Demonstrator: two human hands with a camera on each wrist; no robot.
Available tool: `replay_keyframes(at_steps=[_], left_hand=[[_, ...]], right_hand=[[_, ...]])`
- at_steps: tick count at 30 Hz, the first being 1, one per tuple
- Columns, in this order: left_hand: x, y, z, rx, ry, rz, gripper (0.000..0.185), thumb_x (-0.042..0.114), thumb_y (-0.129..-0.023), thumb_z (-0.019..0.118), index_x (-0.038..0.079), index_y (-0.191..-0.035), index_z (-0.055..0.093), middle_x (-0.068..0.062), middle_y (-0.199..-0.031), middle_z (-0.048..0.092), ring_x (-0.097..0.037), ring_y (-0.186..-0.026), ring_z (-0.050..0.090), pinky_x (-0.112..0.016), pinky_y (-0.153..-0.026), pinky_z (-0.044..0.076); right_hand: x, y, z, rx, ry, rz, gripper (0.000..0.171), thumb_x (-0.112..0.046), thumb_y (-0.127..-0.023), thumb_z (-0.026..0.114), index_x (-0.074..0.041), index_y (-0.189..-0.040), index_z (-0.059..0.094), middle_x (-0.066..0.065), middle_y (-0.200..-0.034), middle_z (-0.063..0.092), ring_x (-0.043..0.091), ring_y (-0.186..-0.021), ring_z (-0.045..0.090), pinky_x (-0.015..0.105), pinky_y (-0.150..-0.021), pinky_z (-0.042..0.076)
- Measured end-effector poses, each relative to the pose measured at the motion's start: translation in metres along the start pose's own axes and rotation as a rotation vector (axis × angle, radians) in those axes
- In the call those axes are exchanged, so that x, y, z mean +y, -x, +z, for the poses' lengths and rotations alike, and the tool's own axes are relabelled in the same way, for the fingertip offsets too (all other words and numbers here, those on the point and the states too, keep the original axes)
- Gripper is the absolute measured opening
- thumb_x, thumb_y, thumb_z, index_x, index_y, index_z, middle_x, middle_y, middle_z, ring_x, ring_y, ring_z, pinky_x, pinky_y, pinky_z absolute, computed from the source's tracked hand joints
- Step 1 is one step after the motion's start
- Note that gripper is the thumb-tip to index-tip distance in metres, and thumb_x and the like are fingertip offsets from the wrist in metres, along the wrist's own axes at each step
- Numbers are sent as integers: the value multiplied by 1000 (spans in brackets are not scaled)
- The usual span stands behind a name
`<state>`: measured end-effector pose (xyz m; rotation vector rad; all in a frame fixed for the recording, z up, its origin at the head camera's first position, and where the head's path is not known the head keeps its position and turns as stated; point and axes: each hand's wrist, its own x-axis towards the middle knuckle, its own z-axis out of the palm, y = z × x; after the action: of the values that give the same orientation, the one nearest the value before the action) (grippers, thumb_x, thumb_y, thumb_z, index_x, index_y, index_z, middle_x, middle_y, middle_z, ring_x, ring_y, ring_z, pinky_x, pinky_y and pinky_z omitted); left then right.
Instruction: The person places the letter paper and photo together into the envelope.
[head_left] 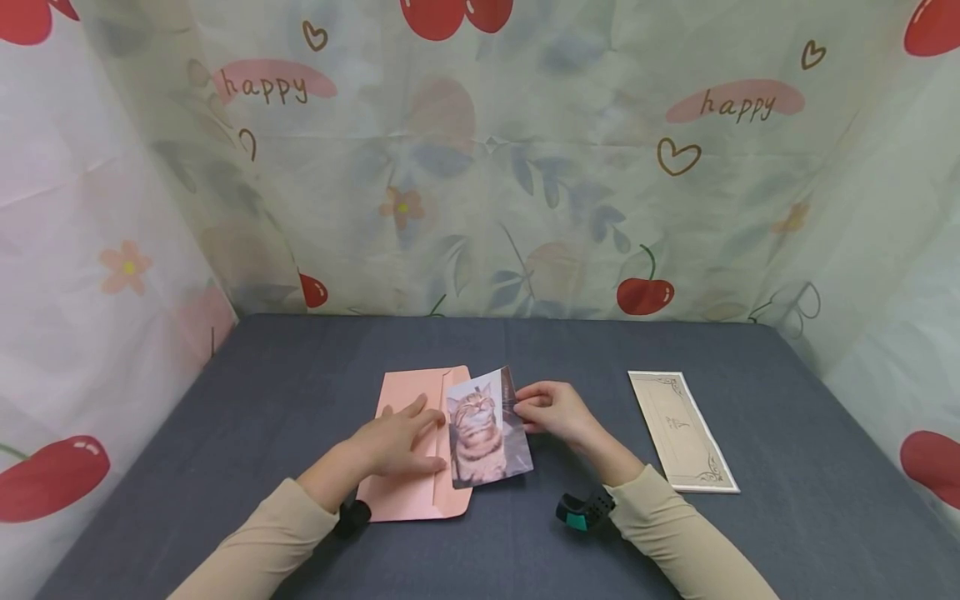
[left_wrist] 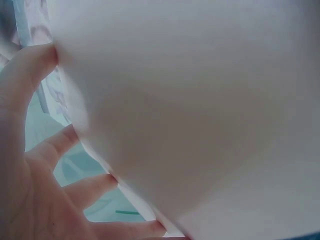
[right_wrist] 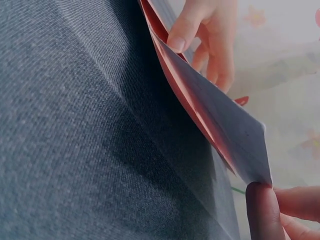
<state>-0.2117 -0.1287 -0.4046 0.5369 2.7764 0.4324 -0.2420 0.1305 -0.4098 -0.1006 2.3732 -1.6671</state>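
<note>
A pink envelope (head_left: 401,500) lies on the dark table with its flap side up. My left hand (head_left: 393,446) rests on it with spread fingers; in the left wrist view, the fingertips (left_wrist: 45,57) touch its pale surface. A card with a cat picture (head_left: 480,437) overlaps the envelope's right part and is slightly tilted. Between thumb and fingers, my right hand (head_left: 558,412) pinches the card's right edge. The right wrist view has the raised edge of the card (right_wrist: 220,120) slanting over the envelope's pink opening (right_wrist: 185,95). How deep the card sits inside, I cannot tell.
A cream card with ornate corner print (head_left: 678,429) lies on the right side of the dark-covered table (head_left: 330,346). A dark wrist device (head_left: 585,508) hangs by the right sleeve. A patterned curtain (head_left: 487,192) closes off the back and sides.
</note>
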Motion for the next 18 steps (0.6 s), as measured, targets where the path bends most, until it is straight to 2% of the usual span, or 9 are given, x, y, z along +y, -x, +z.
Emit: replay_keyframes(at_steps=[10, 18], left_hand=[[-1, 0, 0, 3, -2, 17, 64, 52, -80, 65, 23, -135, 46, -18, -153, 25, -39, -132, 41, -57, -113, 19], [-1, 0, -1, 7, 0, 19, 64, 51, -80, 65, 24, -135, 46, -19, -153, 25, -40, -132, 41, -58, -113, 19]], right_hand=[[-3, 1, 5, 3, -2, 5, 26, -3, -87, 62, 8, -111, 59, 20, -97, 68, 10, -73, 65, 30, -69, 58], [-3, 0, 9, 5, 5, 6, 27, -3, -86, 63, 6, -111, 59, 18, -94, 70, 9, -64, 61, 27, -60, 56]])
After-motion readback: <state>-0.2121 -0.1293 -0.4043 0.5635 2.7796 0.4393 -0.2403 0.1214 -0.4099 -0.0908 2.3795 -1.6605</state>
